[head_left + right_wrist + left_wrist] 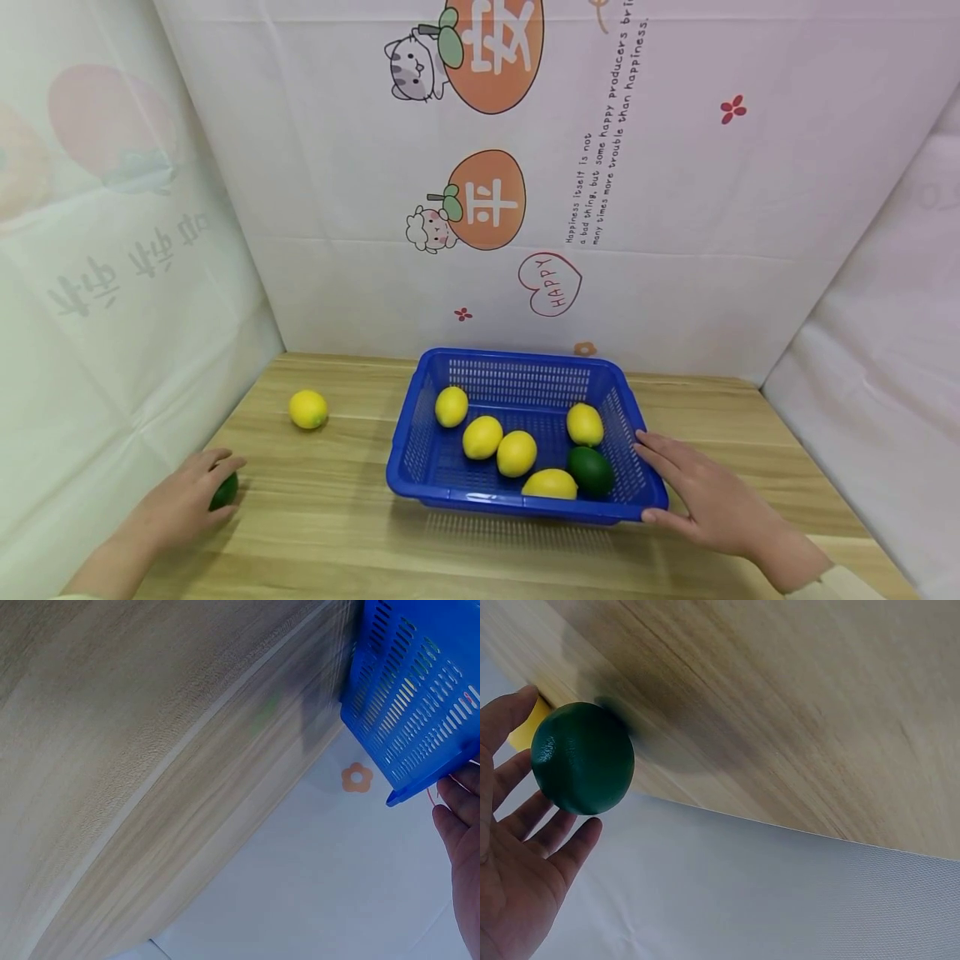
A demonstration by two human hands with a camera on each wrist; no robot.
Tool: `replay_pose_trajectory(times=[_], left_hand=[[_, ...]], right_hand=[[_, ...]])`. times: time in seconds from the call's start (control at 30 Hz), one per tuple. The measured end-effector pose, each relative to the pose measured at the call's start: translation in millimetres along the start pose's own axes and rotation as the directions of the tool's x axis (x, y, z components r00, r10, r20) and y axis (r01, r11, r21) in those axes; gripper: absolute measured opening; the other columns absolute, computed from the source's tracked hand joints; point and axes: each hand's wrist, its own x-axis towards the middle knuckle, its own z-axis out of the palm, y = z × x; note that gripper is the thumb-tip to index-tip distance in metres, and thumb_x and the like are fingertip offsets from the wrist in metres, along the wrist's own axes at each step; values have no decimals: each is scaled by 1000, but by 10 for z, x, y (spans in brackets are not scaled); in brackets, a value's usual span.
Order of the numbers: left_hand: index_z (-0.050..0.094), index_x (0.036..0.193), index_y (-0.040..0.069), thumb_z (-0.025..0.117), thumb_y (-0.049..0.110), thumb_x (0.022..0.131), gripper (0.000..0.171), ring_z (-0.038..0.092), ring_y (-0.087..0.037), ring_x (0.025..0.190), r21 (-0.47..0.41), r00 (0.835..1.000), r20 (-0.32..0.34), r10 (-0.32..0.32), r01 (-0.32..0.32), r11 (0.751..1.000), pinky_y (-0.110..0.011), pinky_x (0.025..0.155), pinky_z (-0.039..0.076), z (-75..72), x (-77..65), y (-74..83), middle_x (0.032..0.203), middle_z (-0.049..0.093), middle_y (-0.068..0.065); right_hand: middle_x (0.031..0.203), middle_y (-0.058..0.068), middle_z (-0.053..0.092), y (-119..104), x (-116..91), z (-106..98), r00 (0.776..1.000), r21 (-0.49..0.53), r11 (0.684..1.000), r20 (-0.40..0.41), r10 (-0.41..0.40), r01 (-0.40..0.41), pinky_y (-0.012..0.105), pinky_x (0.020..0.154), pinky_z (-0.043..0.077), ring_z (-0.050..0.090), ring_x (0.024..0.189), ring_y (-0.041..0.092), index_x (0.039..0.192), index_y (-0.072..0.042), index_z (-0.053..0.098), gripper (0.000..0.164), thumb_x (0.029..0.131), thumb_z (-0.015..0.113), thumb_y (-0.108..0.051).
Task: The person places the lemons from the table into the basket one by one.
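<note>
My left hand [176, 504] reaches round a dark green lime [583, 757] on the table's left side, its thumb and fingers spread about the fruit. In the left wrist view the thumb tip stands apart from it; whether the other fingers touch is hard to tell. My right hand [712, 496] rests its fingertips on the right rim of a blue plastic basket [517, 507], with the thumb by the front corner. Inside the basket lie several yellow lemons [517, 454] and another dark green lime [591, 472].
A single lemon [308, 410] lies on the wooden table [322, 517] at the back left, beyond my left hand. Printed white cloth [337, 275] hangs behind the table and along both sides.
</note>
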Motion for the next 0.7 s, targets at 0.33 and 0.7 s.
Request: replay_pose_trajectory(times=[0.33, 0.7], left_hand=[[62, 119, -3, 88, 17, 67, 62, 54, -44, 105, -5, 999, 36, -11, 11, 1000, -54, 78, 53, 13, 4, -15, 115, 57, -24], [63, 117, -4, 89, 14, 65, 61, 55, -41, 102, 8, 998, 59, -14, 14, 1000, -51, 77, 53, 17, 2, -29, 112, 58, -21]], right_hand=[[142, 14, 48, 6, -1, 8, 1000, 1, 1000, 1, 5, -5, 50, 89, 52, 52, 121, 34, 135, -2, 55, 74, 83, 70, -52], [142, 14, 48, -2, -4, 2, 1000, 8, 1000, 3, 9, -9, 50, 89, 52, 52, 122, 34, 136, -2, 54, 74, 83, 71, -52]])
